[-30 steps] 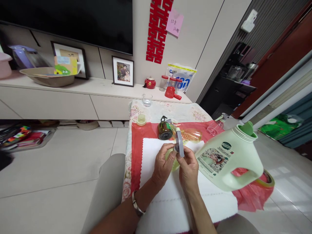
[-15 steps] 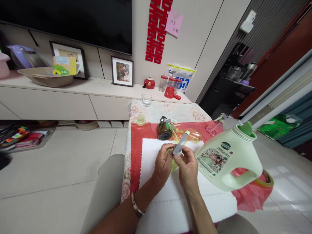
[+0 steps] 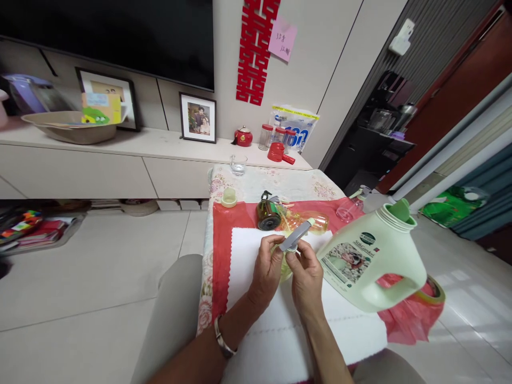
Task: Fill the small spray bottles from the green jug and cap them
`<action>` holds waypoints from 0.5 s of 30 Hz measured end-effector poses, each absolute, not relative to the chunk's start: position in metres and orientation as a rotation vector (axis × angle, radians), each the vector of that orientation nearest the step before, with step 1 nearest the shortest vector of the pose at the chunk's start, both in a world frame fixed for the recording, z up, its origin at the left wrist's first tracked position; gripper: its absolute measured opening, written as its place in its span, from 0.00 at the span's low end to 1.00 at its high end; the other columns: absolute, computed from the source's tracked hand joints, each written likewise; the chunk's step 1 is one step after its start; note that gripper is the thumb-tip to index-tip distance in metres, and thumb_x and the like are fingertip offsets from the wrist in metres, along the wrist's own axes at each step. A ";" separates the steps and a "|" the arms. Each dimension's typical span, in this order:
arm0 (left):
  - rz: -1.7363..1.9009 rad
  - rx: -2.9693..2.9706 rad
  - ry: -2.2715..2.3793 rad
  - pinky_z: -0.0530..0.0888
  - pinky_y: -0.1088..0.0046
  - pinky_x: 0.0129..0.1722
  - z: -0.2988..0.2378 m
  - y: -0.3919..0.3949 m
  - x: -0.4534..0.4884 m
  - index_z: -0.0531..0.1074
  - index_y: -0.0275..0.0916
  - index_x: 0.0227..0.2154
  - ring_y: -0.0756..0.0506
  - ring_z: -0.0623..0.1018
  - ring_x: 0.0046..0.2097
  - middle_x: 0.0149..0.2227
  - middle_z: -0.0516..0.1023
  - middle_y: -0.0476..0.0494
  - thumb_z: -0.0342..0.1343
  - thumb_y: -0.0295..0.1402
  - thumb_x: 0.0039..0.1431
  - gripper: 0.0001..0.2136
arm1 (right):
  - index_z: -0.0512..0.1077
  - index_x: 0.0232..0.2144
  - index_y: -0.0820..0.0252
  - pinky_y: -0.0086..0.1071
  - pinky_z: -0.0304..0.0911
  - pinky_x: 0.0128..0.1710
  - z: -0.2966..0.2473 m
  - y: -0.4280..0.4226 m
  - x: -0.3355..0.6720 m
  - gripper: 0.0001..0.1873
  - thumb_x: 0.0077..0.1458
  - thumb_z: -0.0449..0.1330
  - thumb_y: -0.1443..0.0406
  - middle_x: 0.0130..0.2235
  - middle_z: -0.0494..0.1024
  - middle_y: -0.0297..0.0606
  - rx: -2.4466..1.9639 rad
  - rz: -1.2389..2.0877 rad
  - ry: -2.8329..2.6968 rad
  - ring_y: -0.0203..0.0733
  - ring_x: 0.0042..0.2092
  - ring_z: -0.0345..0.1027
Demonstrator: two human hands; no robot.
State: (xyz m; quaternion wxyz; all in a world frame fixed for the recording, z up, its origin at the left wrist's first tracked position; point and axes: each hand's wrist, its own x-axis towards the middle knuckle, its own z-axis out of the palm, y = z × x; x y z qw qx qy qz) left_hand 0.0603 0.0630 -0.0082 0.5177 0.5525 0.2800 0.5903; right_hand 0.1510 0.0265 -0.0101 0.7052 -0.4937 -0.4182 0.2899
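Note:
Over the white cloth, both hands meet at a clear yellow-green bottle [image 3: 285, 272] topped with a grey spray head [image 3: 296, 237] that has a pale tip. My left hand [image 3: 267, 269] is closed around the bottle's left side near the neck. At the collar, my right hand [image 3: 307, 272] is closed with thumb and fingers on the base of the spray head. The fingers hide much of the bottle. Just beyond lie a brown pump bottle [image 3: 268, 215] and a clear orange bottle [image 3: 318, 222]. To the right stands a large pale green jug [image 3: 374, 261].
A white cloth [image 3: 268, 341] covers red sheeting [image 3: 221, 256] on the table. A translucent cap [image 3: 229, 197] is at far left, a glass cup [image 3: 238, 165] behind it. A clear spray bottle [image 3: 352, 206] stands behind the jug; a tape roll [image 3: 439, 290] lies at right.
The grey spray head has turned slightly, its pale tip now pointing further right. Both hands keep their hold, and the whole view has shifted a little.

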 end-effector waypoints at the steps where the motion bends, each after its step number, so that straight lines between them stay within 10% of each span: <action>1: 1.403 1.357 0.683 0.71 0.60 0.51 -0.008 0.064 0.059 0.68 0.40 0.46 0.40 0.76 0.49 0.46 0.76 0.40 0.49 0.48 0.67 0.17 | 0.74 0.48 0.53 0.42 0.58 0.56 -0.010 0.027 0.151 0.19 0.55 0.68 0.59 0.50 0.74 0.38 -1.105 0.637 -0.924 0.45 0.53 0.67; 15: 0.862 1.463 0.463 0.65 0.58 0.63 -0.015 0.087 0.024 0.63 0.40 0.59 0.37 0.70 0.63 0.62 0.69 0.37 0.52 0.44 0.66 0.22 | 0.77 0.45 0.55 0.35 0.59 0.50 0.020 0.023 0.149 0.17 0.54 0.64 0.55 0.45 0.73 0.36 -1.220 0.543 -1.065 0.43 0.49 0.65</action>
